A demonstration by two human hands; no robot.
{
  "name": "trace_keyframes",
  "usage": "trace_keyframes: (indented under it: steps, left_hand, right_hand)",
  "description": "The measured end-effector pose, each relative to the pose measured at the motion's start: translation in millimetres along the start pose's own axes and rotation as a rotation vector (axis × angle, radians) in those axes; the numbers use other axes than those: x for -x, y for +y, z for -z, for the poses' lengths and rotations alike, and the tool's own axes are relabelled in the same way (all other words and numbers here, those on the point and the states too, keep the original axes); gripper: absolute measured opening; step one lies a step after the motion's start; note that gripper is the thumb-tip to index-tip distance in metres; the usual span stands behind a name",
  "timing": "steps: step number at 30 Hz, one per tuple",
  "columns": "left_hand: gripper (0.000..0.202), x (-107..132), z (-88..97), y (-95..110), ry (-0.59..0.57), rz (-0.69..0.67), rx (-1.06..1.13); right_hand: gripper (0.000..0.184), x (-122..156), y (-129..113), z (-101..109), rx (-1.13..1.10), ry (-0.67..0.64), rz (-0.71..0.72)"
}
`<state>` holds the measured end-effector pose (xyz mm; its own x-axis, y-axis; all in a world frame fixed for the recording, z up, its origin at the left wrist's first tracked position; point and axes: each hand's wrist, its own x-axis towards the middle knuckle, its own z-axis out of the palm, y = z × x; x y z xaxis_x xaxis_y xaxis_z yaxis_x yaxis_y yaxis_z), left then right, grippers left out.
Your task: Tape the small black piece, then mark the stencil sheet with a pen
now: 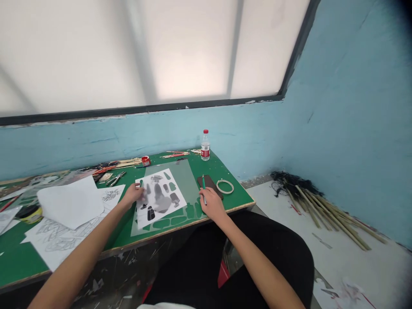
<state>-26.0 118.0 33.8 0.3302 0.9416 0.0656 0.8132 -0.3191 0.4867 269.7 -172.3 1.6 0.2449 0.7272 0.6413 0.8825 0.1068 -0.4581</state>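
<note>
My left hand (133, 194) is at the left edge of a white sheet with grey and black printed shapes (176, 186). Its fingers are closed, with a small pale piece (138, 182) showing at the tips, too small to name. In my right hand (211, 203) is a slim green pen-shaped tool (204, 183), held upright near the table's front edge. Beneath the printed sheet lies a translucent plastic sheet (188, 172) with cut-out or outlined shapes along its lower part. A dark phone (210, 182) lies just behind my right hand, beside a pale ring (225, 187), perhaps a tape roll.
On the green table (230, 172) stand a water bottle (205, 148), a red jar (146, 161) and a yellow-black jar (29, 213). Pliers (116, 179) and loose papers (71, 201) lie left. Bamboo sticks (331, 214) are piled on the floor by the right wall.
</note>
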Motion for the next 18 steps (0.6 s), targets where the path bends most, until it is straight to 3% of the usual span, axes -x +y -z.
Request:
trace_keyframes:
  steps: [5,10,18]
  left_hand:
    - [0.041,16.5,14.7,-22.7,0.024,-0.169,0.010]
    - [0.043,30.7,10.8,-33.0,0.032,-0.338,-0.021]
    - [0.044,32.4,2.3,-36.4,0.053,-0.377,-0.176]
  right_hand:
    - [0.024,-1.2,-0.6,2.5,0.056,-0.050,0.040]
    - [0.025,-1.6,0.2,3.5,0.093,-0.077,0.054]
    - [0.024,-5.3,1.3,6.8,0.063,-0.090,0.076]
